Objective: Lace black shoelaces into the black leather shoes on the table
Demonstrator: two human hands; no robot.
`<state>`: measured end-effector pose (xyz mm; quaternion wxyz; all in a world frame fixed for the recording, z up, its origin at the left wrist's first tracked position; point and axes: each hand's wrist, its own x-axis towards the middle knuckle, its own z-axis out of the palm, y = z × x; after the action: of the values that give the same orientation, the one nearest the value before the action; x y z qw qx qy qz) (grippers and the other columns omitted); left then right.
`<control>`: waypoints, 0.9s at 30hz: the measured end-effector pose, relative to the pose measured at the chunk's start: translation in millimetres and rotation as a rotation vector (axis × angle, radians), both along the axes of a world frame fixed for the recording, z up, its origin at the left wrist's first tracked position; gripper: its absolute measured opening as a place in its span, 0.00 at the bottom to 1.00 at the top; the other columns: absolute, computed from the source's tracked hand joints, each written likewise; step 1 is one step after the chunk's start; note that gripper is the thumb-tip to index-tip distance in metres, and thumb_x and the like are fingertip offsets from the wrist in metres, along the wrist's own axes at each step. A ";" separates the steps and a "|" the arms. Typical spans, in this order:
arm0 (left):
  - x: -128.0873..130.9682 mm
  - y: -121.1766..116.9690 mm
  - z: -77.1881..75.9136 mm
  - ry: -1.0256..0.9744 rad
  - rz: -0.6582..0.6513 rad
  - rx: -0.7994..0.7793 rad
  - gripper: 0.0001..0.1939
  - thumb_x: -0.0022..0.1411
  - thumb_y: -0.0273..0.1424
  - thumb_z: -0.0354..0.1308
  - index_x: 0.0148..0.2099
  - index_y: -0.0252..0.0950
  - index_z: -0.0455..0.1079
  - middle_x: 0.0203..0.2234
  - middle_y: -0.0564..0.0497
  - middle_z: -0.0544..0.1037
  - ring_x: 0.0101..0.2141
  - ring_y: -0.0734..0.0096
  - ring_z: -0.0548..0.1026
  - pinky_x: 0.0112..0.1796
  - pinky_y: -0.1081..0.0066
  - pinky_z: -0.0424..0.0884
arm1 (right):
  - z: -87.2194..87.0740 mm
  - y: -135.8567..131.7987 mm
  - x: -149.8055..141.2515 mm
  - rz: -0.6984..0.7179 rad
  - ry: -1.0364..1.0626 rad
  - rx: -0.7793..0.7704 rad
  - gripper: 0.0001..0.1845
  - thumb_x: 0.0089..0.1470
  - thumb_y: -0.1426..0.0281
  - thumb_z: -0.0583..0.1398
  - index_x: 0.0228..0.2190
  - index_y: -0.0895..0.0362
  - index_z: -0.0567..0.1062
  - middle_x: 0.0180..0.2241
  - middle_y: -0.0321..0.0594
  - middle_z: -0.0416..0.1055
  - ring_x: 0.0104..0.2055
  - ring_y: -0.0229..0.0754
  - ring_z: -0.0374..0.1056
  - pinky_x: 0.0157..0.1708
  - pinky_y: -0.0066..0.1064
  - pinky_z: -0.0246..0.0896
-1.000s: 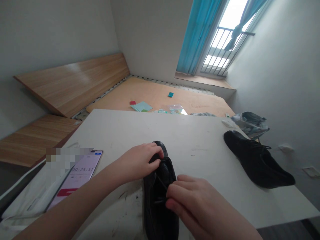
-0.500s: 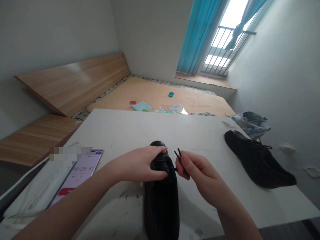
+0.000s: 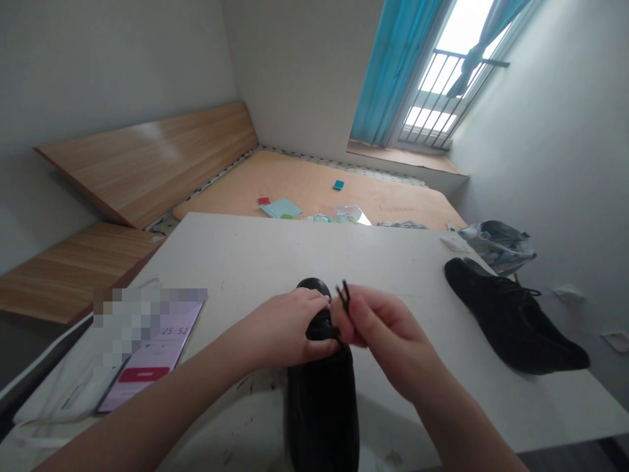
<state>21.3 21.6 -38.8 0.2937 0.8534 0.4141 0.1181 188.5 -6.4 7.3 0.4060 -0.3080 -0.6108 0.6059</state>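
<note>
A black lace-up shoe [image 3: 323,406] lies on the white table [image 3: 255,252], its toe pointing away from me. My left hand [image 3: 287,328] comes in from the left and grips the shoe around its lacing, thumb on the near side and fingers across the front. Pinched between the thumb and fingers of my right hand [image 3: 381,321] is a black shoelace [image 3: 344,298], with two ends sticking up. My right fingertips are close beside the left ones, over the shoe's right side. Both hands hide most of the lacing.
A second black lace-up shoe [image 3: 506,314] rests on the table at the right. To the left, a phone [image 3: 157,354] showing a timer lies against a white pouch [image 3: 63,387]. A clear plastic bag [image 3: 501,246] stands past the right edge. Beyond the table is a bed [image 3: 304,174] with small items.
My right hand has moved left and slightly up with the shoelace, closer to my left hand. The left hand stays on the shoe. The view has shifted slightly.
</note>
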 end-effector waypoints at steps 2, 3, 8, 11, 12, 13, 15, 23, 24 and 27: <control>-0.1 -0.7 3.2 0.020 0.015 0.003 0.19 0.57 0.43 0.60 0.46 0.38 0.72 0.42 0.44 0.77 0.44 0.53 0.74 0.44 0.61 0.70 | -5.8 19.6 -5.6 -0.152 0.200 -0.184 0.20 0.57 0.56 0.62 0.22 0.56 0.67 0.22 0.29 0.55 0.22 0.31 0.47 0.21 0.23 0.46; -0.8 -0.3 4.7 0.028 0.018 -0.011 0.19 0.56 0.44 0.61 0.46 0.38 0.71 0.42 0.45 0.77 0.43 0.53 0.74 0.43 0.61 0.70 | -8.1 28.5 -7.9 -0.205 0.272 -0.269 0.19 0.53 0.56 0.65 0.23 0.57 0.68 0.22 0.28 0.55 0.21 0.30 0.46 0.19 0.22 0.44; -8.7 7.6 13.5 -0.076 0.116 -0.214 0.18 0.59 0.47 0.58 0.44 0.39 0.67 0.34 0.53 0.76 0.33 0.63 0.74 0.34 0.67 0.69 | -12.3 50.8 -11.6 -0.251 0.373 -0.455 0.18 0.44 0.59 0.70 0.26 0.57 0.69 0.19 0.26 0.55 0.20 0.29 0.46 0.17 0.20 0.43; -10.8 9.4 22.2 -0.191 0.174 -0.148 0.11 0.63 0.41 0.54 0.34 0.38 0.68 0.31 0.54 0.76 0.34 0.65 0.73 0.37 0.68 0.69 | -12.0 49.8 -10.9 -0.231 0.363 -0.480 0.19 0.42 0.59 0.70 0.27 0.57 0.70 0.18 0.25 0.57 0.19 0.29 0.47 0.16 0.19 0.44; -10.4 8.6 25.2 -0.214 0.163 -0.100 0.10 0.64 0.38 0.54 0.33 0.38 0.69 0.33 0.53 0.77 0.36 0.65 0.74 0.40 0.68 0.69 | -11.7 48.9 -10.8 -0.232 0.362 -0.480 0.18 0.42 0.59 0.70 0.27 0.57 0.70 0.17 0.25 0.57 0.19 0.29 0.48 0.16 0.19 0.45; -9.5 7.3 27.8 -0.227 0.144 -0.054 0.10 0.64 0.36 0.54 0.33 0.39 0.71 0.35 0.53 0.77 0.39 0.65 0.74 0.44 0.67 0.68 | -11.3 48.2 -10.8 -0.232 0.363 -0.483 0.18 0.43 0.60 0.69 0.27 0.56 0.70 0.16 0.25 0.57 0.19 0.29 0.48 0.16 0.19 0.45; -6.8 3.9 31.2 -0.250 0.097 0.008 0.08 0.64 0.32 0.54 0.37 0.40 0.74 0.40 0.52 0.78 0.45 0.64 0.73 0.51 0.66 0.64 | -10.0 47.2 -10.7 -0.212 0.367 -0.527 0.15 0.45 0.61 0.68 0.27 0.56 0.69 0.15 0.25 0.58 0.17 0.29 0.47 0.15 0.18 0.44; -4.4 5.9 28.4 -0.520 0.087 -0.133 0.17 0.69 0.34 0.46 0.28 0.37 0.67 0.50 0.49 0.71 0.53 0.64 0.68 0.55 0.68 0.61 | -10.8 51.9 6.6 -0.213 0.029 -0.301 0.13 0.52 0.60 0.60 0.25 0.56 0.70 0.19 0.33 0.69 0.15 0.29 0.50 0.15 0.21 0.44; -5.9 7.2 28.3 -0.541 0.138 -0.158 0.18 0.69 0.36 0.45 0.28 0.37 0.65 0.49 0.48 0.71 0.52 0.65 0.68 0.54 0.68 0.62 | -13.2 54.5 11.9 -0.290 -0.060 -0.175 0.13 0.53 0.60 0.60 0.25 0.57 0.71 0.20 0.34 0.70 0.15 0.29 0.52 0.15 0.22 0.45; -11.2 11.5 29.7 -0.637 0.292 -0.234 0.16 0.69 0.37 0.45 0.33 0.37 0.67 0.41 0.50 0.73 0.44 0.67 0.70 0.51 0.68 0.64 | -21.4 63.8 31.8 -0.504 -0.186 0.031 0.13 0.55 0.61 0.59 0.25 0.57 0.73 0.20 0.32 0.66 0.17 0.30 0.54 0.18 0.24 0.45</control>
<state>10.1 33.1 -9.1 0.4835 0.6665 0.4301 0.3702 220.3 57.4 -14.1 0.4910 -0.4985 -0.5588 0.4451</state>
